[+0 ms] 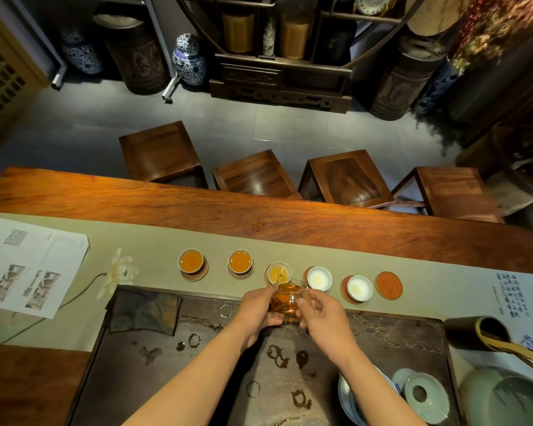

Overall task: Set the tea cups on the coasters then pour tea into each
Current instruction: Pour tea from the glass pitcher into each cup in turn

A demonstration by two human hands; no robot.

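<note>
Pouring into the third cup (279,272), I am tilting the glass pitcher (287,304) so its spout sits just above the rim, and I am judging that a thin, steady stream and an early stop will keep tea off the grey-green runner (154,238). My left hand (257,310) is cupping the pitcher's side and base, fingers curled against the glass, while my right hand (322,315) is pinching its handle between thumb and forefinger. The pitcher is hanging over the far edge of the dark tea tray (197,348), still holding a good amount of amber tea. Five small white cups are standing in a row on round reddish coasters across the tabletop (290,216): the first cup (191,260) and second cup (240,261) are looking full and amber, the third is only partly filled, and the fourth cup (319,278) and fifth cup (359,288) are looking empty and pale inside. One bare coaster (388,285) is lying at the right end, so I am guessing a sixth cup is missing.
</note>
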